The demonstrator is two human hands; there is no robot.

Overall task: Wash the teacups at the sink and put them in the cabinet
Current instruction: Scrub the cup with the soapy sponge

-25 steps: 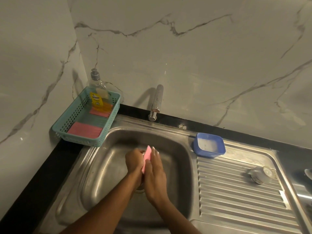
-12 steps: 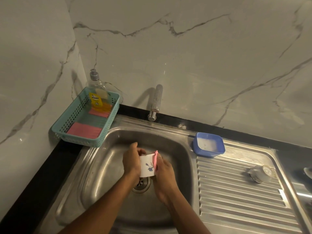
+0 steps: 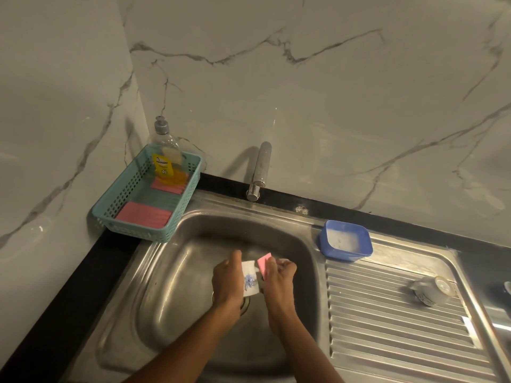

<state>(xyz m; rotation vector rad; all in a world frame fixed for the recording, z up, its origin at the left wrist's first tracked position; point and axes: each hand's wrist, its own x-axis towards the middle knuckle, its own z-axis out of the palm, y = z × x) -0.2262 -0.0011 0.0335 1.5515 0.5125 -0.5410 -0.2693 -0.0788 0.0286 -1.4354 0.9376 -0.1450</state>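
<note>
Over the sink basin (image 3: 171, 286), left hand (image 3: 227, 283) gripped a white teacup (image 3: 250, 281) with a blue flower print, above the drain. Right hand (image 3: 279, 281) pinched a pink sponge (image 3: 265, 261) against the cup's side. Second teacup (image 3: 432, 291) lay tipped on the drainboard (image 3: 387, 327), well apart. Blue tub (image 3: 345, 252) of whitish liquid sat at the basin's right rim. Teal basket (image 3: 132, 228) with soap bottle (image 3: 166, 153) stood in the left corner.

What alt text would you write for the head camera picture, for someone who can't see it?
Over a steel sink, the left hand holds a white teacup with a blue flower while the right hand holds a pink sponge against it. Another cup lies on the drainboard.
</note>
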